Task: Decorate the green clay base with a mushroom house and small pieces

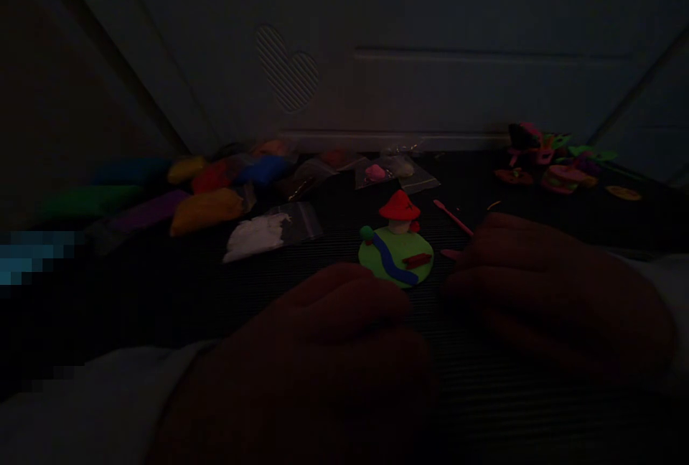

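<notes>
The scene is very dark. A small clay model (395,250) stands just beyond my hands: a light green disc with a blue winding strip, a red-capped mushroom house (400,208), a little green tree (367,234) and a brown-red piece. My left hand (328,343) is closed in front of the disc, its fingers curled; whatever it may hold is hidden. To the right of the model, my right hand (554,293) is also closed, knuckles up, fingertips hidden. Beside it lies a pink modelling tool (453,218). Another pink tip (449,255) shows at its fingers; whether it is held I cannot tell.
Bags of coloured clay, among them orange (207,211), purple (151,211) and green (94,201), lie at the left. A bag of white clay (258,235) is nearer. Pink clay (375,173) lies at the back. Finished clay figures (560,176) stand back right, before a pale panel (457,92).
</notes>
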Action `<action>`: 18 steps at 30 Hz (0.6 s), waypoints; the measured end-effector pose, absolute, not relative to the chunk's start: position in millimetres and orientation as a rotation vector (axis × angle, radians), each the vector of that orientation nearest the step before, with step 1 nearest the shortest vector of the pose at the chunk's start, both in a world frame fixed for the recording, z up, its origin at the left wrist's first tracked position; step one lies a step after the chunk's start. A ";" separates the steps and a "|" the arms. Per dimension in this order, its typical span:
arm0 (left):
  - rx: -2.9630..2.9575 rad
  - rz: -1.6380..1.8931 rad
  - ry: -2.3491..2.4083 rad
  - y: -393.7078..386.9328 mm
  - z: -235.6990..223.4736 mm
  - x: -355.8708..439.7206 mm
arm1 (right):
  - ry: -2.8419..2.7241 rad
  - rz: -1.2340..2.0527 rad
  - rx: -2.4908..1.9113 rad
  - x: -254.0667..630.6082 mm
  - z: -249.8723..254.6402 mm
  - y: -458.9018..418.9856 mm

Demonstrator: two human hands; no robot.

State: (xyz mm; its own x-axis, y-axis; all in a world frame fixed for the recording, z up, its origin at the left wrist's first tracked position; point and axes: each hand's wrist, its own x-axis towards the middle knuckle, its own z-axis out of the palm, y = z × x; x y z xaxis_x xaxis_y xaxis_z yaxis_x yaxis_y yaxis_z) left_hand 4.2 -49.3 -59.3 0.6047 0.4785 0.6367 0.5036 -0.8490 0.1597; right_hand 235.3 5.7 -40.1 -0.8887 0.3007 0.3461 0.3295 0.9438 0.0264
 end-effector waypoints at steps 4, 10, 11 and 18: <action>-2.770 -1.106 -0.921 -51.8 -55.0 6.4 | -2.766 -0.101 -0.461 234.3 -40.4 5.7; -2.831 -1.017 -0.817 -49.2 -49.2 5.3 | -2.733 -0.077 -0.493 234.4 -40.1 3.8; -2.840 -0.994 -0.790 -48.6 -48.6 4.3 | -2.738 -0.084 -0.483 234.7 -39.9 3.6; -2.911 -0.983 -0.857 -47.7 -46.7 0.7 | -2.743 -0.063 -0.488 235.1 -41.1 3.8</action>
State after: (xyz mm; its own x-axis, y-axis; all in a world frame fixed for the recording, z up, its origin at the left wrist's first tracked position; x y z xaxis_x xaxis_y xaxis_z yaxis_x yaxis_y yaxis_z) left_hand 0.7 -47.7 -46.7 0.6659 0.5049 0.5493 0.4750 -0.8546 0.2097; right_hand 235.1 3.8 -41.1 -0.8783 0.3258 0.3500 0.3415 0.9397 -0.0178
